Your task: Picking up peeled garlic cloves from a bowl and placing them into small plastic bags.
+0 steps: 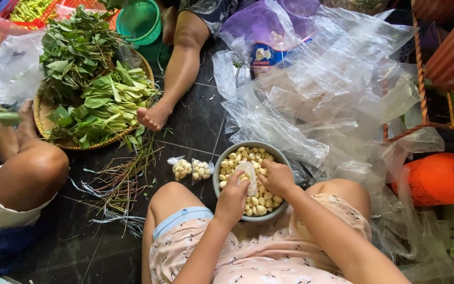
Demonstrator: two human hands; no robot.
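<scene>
A grey bowl (pixel 222 165) full of peeled garlic cloves (pixel 261 202) rests on the dark floor between my knees. My left hand (pixel 233 197) and my right hand (pixel 276 178) are both over the bowl. Together they hold a small clear plastic bag (pixel 248 173) with a few cloves inside; the left hand pinches its lower edge, the right hand grips its side. Two small filled bags of garlic (pixel 191 169) lie on the floor just left of the bowl.
A heap of clear plastic bags (pixel 316 100) lies to the right. A woven tray (pixel 40 113) of green leaves (pixel 88 79) sits at upper left, by another person's foot (pixel 153 117). Another person's knee (pixel 32 176) is at left. Stems (pixel 119 184) litter the floor; an orange object (pixel 432 179) lies right.
</scene>
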